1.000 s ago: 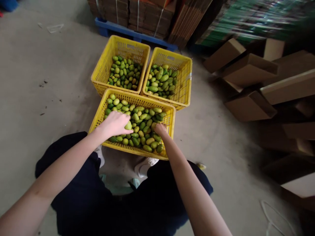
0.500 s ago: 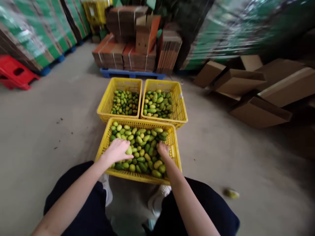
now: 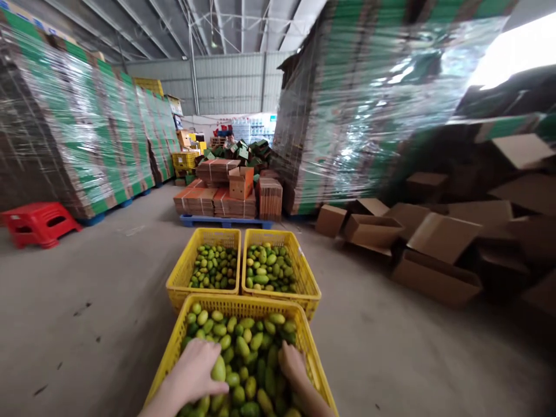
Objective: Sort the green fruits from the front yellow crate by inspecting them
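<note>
A yellow crate (image 3: 165,379) full of green and yellowish fruit (image 3: 242,347) stands nearest me. My left hand (image 3: 195,368) is over its left side, fingers and thumb curved around a green fruit (image 3: 218,369). On the right side of the same crate, my right hand (image 3: 293,364) reaches down among the fruit with its fingers curled; what they hold, if anything, is hidden. Two more yellow crates, a left one (image 3: 180,269) and a right one (image 3: 307,271), touch side by side just beyond, each partly filled with similar fruit.
Flattened cartons (image 3: 197,200) are stacked on a blue pallet (image 3: 226,222) behind the crates. Open cardboard boxes (image 3: 373,231) lie at the right, and a red stool (image 3: 41,225) stands at the left. Tall wrapped stacks (image 3: 343,116) rise on both sides.
The view has tilted upward, so the crates and hands sit lower and the roof shows. Both hands remain at the same places in the near crate.
</note>
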